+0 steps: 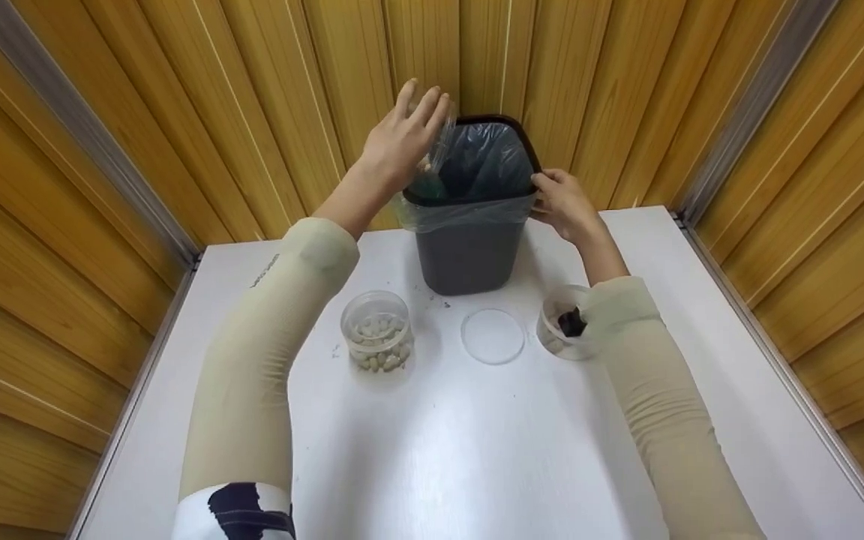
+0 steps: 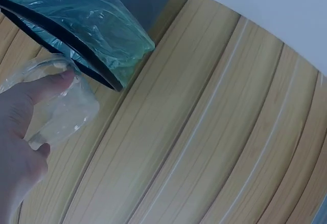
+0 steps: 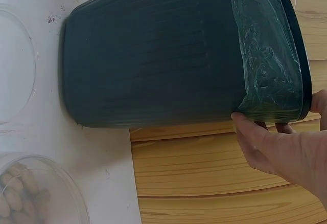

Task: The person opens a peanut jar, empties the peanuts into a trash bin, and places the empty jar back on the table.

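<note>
My left hand [image 1: 406,142] holds a clear plastic container [image 2: 66,106], tilted at the left rim of a dark grey trash bin [image 1: 469,259]. In the left wrist view the thumb lies across the container, and a fingertip shows lower on it. The bin stands upright at the table's back edge, lined with a clear plastic bag [image 1: 488,154] folded over its rim. At the bin's right side my right hand [image 1: 567,206] grips the rim, fingers partly hidden behind it. In the right wrist view a fingertip touches the bin wall below the bag's edge.
On the white table [image 1: 462,450], a clear jar of pale oval pieces [image 1: 377,334] stands at left. A round clear lid [image 1: 492,336] lies in the middle. Another jar [image 1: 561,322], with a black piece inside, is partly behind my right sleeve. Wood-patterned walls [image 1: 267,112] enclose the table.
</note>
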Action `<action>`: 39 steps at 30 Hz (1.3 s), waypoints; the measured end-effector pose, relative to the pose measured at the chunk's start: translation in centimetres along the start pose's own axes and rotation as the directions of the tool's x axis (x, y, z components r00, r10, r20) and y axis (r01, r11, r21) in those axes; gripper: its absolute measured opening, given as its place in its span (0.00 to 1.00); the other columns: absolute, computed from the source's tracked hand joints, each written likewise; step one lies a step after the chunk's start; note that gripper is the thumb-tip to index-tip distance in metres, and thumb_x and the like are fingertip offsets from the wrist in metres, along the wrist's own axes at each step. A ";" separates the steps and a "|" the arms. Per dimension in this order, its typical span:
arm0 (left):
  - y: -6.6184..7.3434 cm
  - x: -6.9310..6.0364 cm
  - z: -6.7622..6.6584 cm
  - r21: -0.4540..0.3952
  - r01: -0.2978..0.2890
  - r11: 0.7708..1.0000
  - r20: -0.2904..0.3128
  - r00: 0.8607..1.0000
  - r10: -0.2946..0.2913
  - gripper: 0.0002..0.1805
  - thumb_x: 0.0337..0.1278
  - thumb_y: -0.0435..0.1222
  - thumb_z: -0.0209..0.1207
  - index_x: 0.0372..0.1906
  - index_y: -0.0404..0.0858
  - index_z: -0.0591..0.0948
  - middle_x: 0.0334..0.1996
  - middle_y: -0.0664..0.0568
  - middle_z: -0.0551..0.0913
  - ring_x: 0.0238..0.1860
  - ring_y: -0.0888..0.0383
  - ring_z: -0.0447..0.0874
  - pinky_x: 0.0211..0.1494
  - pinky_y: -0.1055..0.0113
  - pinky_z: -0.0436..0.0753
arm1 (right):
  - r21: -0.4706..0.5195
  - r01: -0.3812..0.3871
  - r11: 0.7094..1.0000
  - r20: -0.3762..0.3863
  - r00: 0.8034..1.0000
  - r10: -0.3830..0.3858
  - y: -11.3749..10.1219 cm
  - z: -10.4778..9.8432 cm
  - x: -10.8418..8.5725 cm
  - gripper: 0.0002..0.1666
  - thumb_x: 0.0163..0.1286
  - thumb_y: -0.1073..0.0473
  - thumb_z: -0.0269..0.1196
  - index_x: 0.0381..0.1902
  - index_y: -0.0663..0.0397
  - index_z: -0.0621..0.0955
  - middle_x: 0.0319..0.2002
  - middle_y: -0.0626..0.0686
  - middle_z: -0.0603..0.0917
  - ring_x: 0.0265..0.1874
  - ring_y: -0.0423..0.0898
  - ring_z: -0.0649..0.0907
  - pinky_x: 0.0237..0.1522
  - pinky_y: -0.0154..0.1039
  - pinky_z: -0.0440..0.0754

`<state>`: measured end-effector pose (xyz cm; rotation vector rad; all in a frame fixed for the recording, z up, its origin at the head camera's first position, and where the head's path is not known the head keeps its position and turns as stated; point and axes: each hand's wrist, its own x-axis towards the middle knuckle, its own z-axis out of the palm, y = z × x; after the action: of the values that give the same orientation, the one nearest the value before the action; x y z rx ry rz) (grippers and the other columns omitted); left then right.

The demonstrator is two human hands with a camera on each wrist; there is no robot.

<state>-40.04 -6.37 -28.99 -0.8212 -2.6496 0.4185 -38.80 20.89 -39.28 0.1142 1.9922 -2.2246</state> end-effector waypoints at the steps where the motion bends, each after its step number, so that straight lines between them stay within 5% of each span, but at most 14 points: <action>1: 0.0 0.0 0.0 0.013 -0.004 1.000 0.001 1.000 0.004 0.57 0.58 0.38 0.71 0.82 0.35 0.45 0.80 0.39 0.49 0.80 0.36 0.42 0.70 0.55 0.75 | -0.002 0.001 1.000 0.000 1.000 -0.001 0.0 0.0 0.0 0.28 0.81 0.56 0.49 0.73 0.63 0.60 0.72 0.63 0.63 0.71 0.59 0.69 0.73 0.53 0.67; 9: -0.4 0.2 -0.4 0.016 0.026 1.000 -0.005 1.000 -0.026 0.57 0.54 0.26 0.69 0.82 0.36 0.45 0.80 0.40 0.48 0.80 0.37 0.41 0.71 0.56 0.74 | -0.001 0.005 1.000 0.016 1.000 -0.005 -0.1 0.1 -0.1 0.32 0.82 0.56 0.49 0.75 0.63 0.56 0.75 0.64 0.60 0.74 0.60 0.65 0.74 0.54 0.65; 14: -0.6 -0.4 -0.1 0.167 -0.066 0.984 -0.073 0.994 0.079 0.55 0.54 0.27 0.70 0.81 0.35 0.49 0.80 0.41 0.51 0.80 0.36 0.45 0.73 0.55 0.71 | -0.003 0.019 1.000 0.022 1.000 -0.018 0.0 0.3 0.0 0.31 0.81 0.56 0.49 0.75 0.63 0.57 0.74 0.65 0.60 0.73 0.61 0.67 0.74 0.54 0.65; 18: -0.9 -0.8 0.5 0.372 -0.147 0.917 -0.181 0.957 0.227 0.45 0.62 0.25 0.63 0.80 0.37 0.56 0.78 0.43 0.58 0.79 0.38 0.52 0.73 0.56 0.71 | 0.002 0.031 1.000 0.023 0.999 -0.031 0.0 0.3 0.1 0.30 0.81 0.56 0.48 0.74 0.64 0.58 0.73 0.65 0.61 0.72 0.61 0.68 0.73 0.54 0.66; 21: -1.1 -1.0 0.9 0.428 -0.159 0.890 -0.241 0.929 0.282 0.39 0.66 0.23 0.59 0.79 0.38 0.60 0.77 0.44 0.62 0.77 0.39 0.56 0.72 0.56 0.72 | 0.002 0.023 1.000 0.016 1.000 -0.023 0.0 0.3 0.1 0.32 0.81 0.56 0.48 0.75 0.64 0.56 0.73 0.65 0.61 0.73 0.61 0.67 0.73 0.54 0.66; 24: -1.2 -1.1 1.2 0.433 -0.174 0.885 -0.252 0.919 0.304 0.37 0.67 0.23 0.58 0.78 0.38 0.61 0.76 0.44 0.63 0.77 0.39 0.58 0.71 0.56 0.74 | -0.003 0.008 1.000 0.011 1.000 -0.008 0.1 0.2 0.0 0.34 0.81 0.56 0.49 0.77 0.63 0.55 0.75 0.65 0.59 0.74 0.61 0.65 0.74 0.54 0.65; 30: -1.1 -1.1 1.2 0.384 -0.241 0.891 -0.185 0.926 0.330 0.44 0.64 0.22 0.61 0.80 0.39 0.56 0.79 0.44 0.58 0.79 0.39 0.50 0.72 0.54 0.72 | -0.009 0.009 1.000 0.004 1.000 -0.009 0.2 0.0 0.0 0.32 0.81 0.55 0.49 0.75 0.63 0.57 0.74 0.65 0.60 0.73 0.61 0.67 0.73 0.54 0.66; 39: -1.1 -1.4 1.8 0.395 -0.219 0.892 -0.215 0.922 0.322 0.44 0.64 0.20 0.59 0.81 0.40 0.54 0.79 0.44 0.57 0.79 0.39 0.50 0.74 0.56 0.70 | -0.010 0.017 1.000 0.008 1.000 -0.017 0.2 0.3 0.2 0.29 0.81 0.56 0.49 0.72 0.64 0.59 0.73 0.65 0.61 0.72 0.61 0.67 0.73 0.54 0.66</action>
<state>-40.16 -8.42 -30.50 -1.0453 -2.1142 0.7800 -38.95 20.56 -39.45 0.0874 2.0077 -2.2212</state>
